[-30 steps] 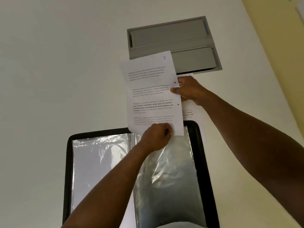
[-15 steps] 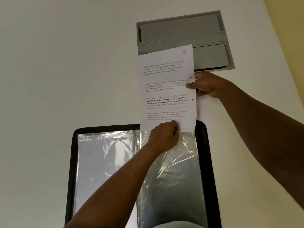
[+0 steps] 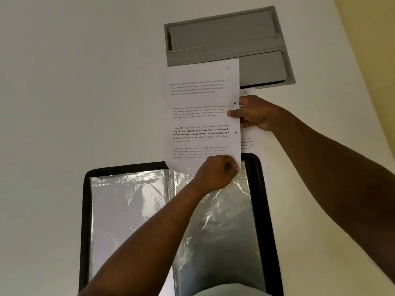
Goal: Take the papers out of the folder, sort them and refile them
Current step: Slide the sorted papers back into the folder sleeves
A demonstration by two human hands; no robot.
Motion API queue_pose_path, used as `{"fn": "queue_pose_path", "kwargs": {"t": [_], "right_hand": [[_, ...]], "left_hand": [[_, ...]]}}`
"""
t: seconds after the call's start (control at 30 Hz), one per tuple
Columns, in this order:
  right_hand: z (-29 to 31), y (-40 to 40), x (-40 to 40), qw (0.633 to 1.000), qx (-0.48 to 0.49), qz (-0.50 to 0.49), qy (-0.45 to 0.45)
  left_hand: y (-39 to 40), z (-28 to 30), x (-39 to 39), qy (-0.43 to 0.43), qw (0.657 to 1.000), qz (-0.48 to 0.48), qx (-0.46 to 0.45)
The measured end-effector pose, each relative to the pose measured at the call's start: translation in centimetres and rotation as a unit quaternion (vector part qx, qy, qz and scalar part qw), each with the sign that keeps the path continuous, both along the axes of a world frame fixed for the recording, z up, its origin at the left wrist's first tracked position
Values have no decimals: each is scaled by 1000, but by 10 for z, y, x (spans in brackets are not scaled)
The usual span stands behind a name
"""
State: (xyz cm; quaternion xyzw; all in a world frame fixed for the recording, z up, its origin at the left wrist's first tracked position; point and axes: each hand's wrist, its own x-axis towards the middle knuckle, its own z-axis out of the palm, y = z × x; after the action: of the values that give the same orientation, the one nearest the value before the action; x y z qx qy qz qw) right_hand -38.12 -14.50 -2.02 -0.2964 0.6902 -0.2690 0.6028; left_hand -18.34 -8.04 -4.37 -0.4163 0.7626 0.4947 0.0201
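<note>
Lying open on the white worktop (image 3: 64,103), the black-edged folder (image 3: 84,210) shows its clear plastic sleeves (image 3: 128,210), the left one flat and the right one crinkled and lifted near its top. The left forearm rises from the bottom edge across the folder, and the left hand (image 3: 215,170) is curled into a fist over the top of the right sleeve, pinching the bottom edge of a printed sheet (image 3: 201,103) between thumb and fingers. That sheet stands above the folder's upper edge, marked with a handwritten 9 at its top right corner and two punched holes along its right side. The right arm reaches in from the right edge, slightly bent, and the right hand (image 3: 254,113) grips the sheet's right edge, thumb on the front and fingers behind. Under that hand more papers (image 3: 252,144) lie flat on the worktop, beside the folder's top right corner. Beyond them sits a grey recessed panel (image 3: 226,37).
</note>
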Motion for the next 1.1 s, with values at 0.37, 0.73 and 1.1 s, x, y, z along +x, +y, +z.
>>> {"fn": "queue_pose_path", "kwargs": {"t": [0.37,0.73,1.1], "right_hand": [[-1,0,-26,995,48,67,55],[-10,-22,-44,991,74,91,67],[-23,-24,-23,982,89,166,24]], "left_hand": [[0,-1,-8,-12,1000,11,-19],[-3,-2,-7,-34,998,17,-50],[-2,-1,-12,-43,994,2,-97]]}}
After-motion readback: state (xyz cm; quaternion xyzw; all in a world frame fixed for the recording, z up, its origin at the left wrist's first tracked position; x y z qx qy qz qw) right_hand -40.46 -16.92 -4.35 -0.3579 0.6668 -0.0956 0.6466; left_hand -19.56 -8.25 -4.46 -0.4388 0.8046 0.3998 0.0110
